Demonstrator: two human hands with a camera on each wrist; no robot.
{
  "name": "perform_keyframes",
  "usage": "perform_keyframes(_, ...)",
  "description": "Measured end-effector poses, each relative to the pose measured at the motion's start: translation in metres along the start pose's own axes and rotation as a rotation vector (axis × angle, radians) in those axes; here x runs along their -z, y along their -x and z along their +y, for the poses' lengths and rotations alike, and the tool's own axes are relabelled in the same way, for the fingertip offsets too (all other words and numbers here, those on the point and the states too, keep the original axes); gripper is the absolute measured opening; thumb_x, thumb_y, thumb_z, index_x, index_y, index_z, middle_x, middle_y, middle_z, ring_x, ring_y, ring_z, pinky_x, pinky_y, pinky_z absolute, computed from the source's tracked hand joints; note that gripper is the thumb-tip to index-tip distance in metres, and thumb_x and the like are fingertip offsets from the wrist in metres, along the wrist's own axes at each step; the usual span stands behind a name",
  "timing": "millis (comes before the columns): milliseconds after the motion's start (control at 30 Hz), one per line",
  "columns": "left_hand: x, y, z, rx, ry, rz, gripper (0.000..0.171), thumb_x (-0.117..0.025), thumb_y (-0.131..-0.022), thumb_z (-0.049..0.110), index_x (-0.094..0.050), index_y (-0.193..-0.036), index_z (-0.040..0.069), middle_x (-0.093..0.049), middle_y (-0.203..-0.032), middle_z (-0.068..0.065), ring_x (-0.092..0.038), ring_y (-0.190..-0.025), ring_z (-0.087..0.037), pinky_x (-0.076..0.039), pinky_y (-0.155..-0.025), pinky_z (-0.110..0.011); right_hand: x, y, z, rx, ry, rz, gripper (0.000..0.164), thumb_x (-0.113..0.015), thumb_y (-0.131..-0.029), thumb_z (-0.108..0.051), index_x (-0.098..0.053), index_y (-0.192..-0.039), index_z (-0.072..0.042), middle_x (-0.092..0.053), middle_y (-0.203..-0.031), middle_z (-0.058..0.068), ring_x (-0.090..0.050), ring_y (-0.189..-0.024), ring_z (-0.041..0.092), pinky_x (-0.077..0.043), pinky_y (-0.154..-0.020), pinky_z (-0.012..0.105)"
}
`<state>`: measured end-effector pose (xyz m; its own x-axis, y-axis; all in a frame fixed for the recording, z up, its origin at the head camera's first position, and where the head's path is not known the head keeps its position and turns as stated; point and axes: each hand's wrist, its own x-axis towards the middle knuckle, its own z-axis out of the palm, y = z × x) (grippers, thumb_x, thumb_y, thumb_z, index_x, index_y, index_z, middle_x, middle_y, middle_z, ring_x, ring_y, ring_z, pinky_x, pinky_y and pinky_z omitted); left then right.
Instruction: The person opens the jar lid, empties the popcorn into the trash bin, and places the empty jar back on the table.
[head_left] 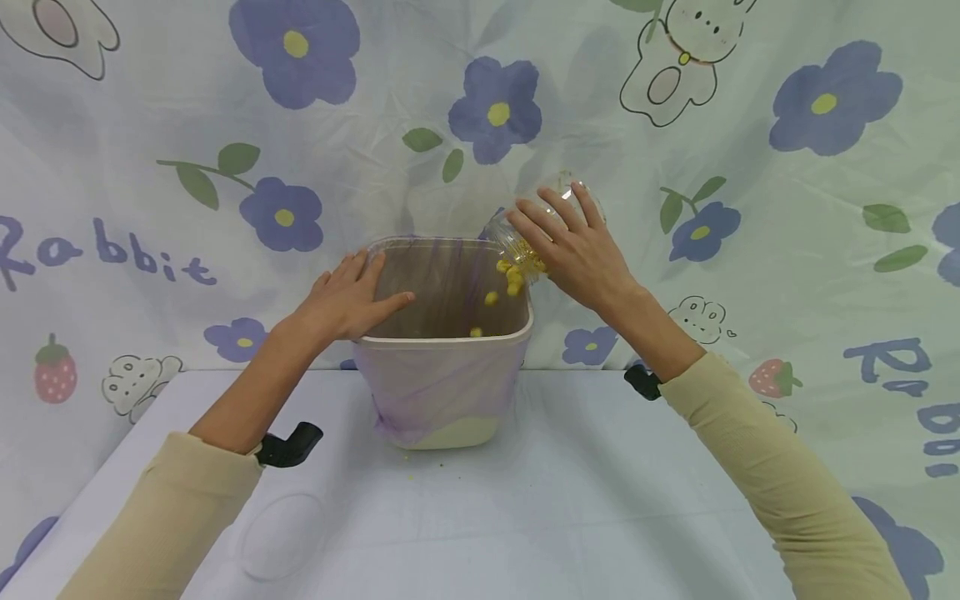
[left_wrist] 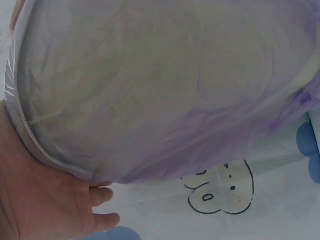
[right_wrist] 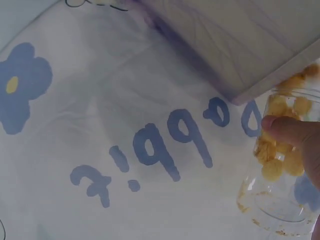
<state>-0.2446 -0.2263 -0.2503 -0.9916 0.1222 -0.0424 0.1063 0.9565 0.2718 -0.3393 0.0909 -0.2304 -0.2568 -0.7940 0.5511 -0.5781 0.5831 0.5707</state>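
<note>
A pale waste bin (head_left: 442,392) lined with a thin purple bag (head_left: 408,408) stands on the white table. My left hand (head_left: 348,300) rests on its left rim, fingers straight and thumb reaching over the opening; in the left wrist view the palm (left_wrist: 45,200) lies along the lined rim. My right hand (head_left: 573,250) grips a clear jar (right_wrist: 280,200), tipped with its mouth down over the bin's right rim. Yellow round pieces (head_left: 513,279) spill from the jar into the bin, and some are in mid-fall. More pieces (right_wrist: 272,170) are inside the jar, with crumbs near its base.
A clear round lid or ring (head_left: 281,537) lies on the table (head_left: 525,533) at the front left. Small crumbs (head_left: 410,477) dot the tabletop before the bin. Behind hangs a cloth (head_left: 390,83) printed with flowers and rabbits.
</note>
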Motion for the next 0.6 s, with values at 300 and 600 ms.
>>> perform_keyframes(300, 0.0005, 0.001, -0.0001, -0.002, 0.002, 0.0, 0.093, -0.036, -0.102, 0.062, -0.001, -0.157, -0.004, 0.005, -0.16, -0.033, 0.005, -0.147, -0.049, -0.001, -0.113, -0.067, 0.0035, -0.0011, 0.0002, 0.009, 0.023, -0.007, 0.084, -0.083, -0.079, -0.01, -0.04, -0.151, -0.013, -0.044, -0.152, 0.009, -0.033, -0.142, 0.032, -0.007, -0.12, 0.052)
perform_keyframes(600, 0.0, -0.0001, 0.0006, 0.0, 0.003, 0.004, 0.091, -0.037, -0.102, 0.06, -0.001, -0.158, -0.004, 0.004, -0.161, -0.032, 0.005, -0.147, -0.048, -0.001, -0.114, -0.066, 0.0061, -0.0018, -0.0002, 0.025, 0.032, -0.002, 0.088, -0.086, -0.076, -0.014, -0.04, -0.151, -0.013, -0.044, -0.152, 0.009, -0.034, -0.141, 0.032, -0.004, -0.12, 0.051)
